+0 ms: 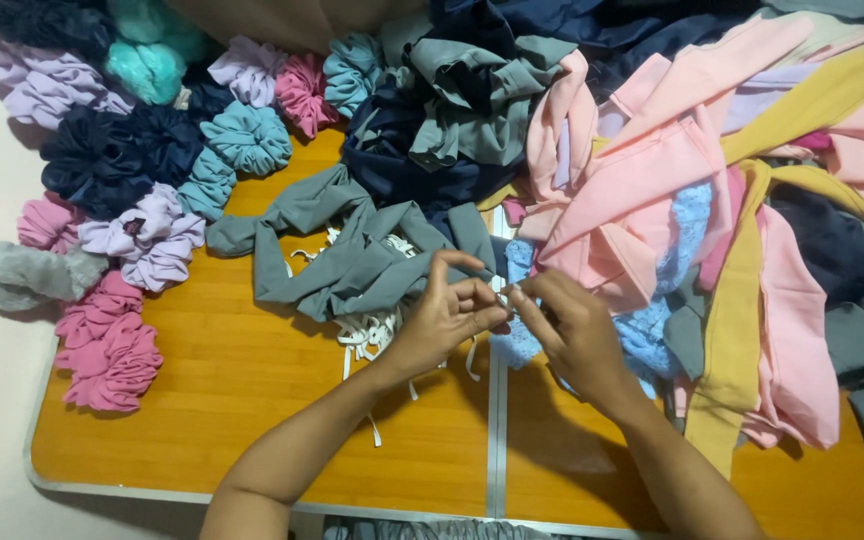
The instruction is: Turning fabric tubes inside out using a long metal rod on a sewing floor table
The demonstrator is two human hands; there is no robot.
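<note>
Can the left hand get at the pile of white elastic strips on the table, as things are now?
Probably yes. The left hand is right beside the white elastic strips, which lie uncovered on the wooden table just below the grey fabric strip. Nothing stands between them.

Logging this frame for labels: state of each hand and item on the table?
left hand: fingers pinched, meeting right hand
right hand: fingers pinched on something small, too small to tell
grey fabric strip: crumpled, loose, under the hands
white elastic pieces: cut, in a loose tangle
scrunchies: finished, gathered, piled at left
pink fabric: unfolded, heaped at right
table: unfolded flat, seam down the middle
</note>
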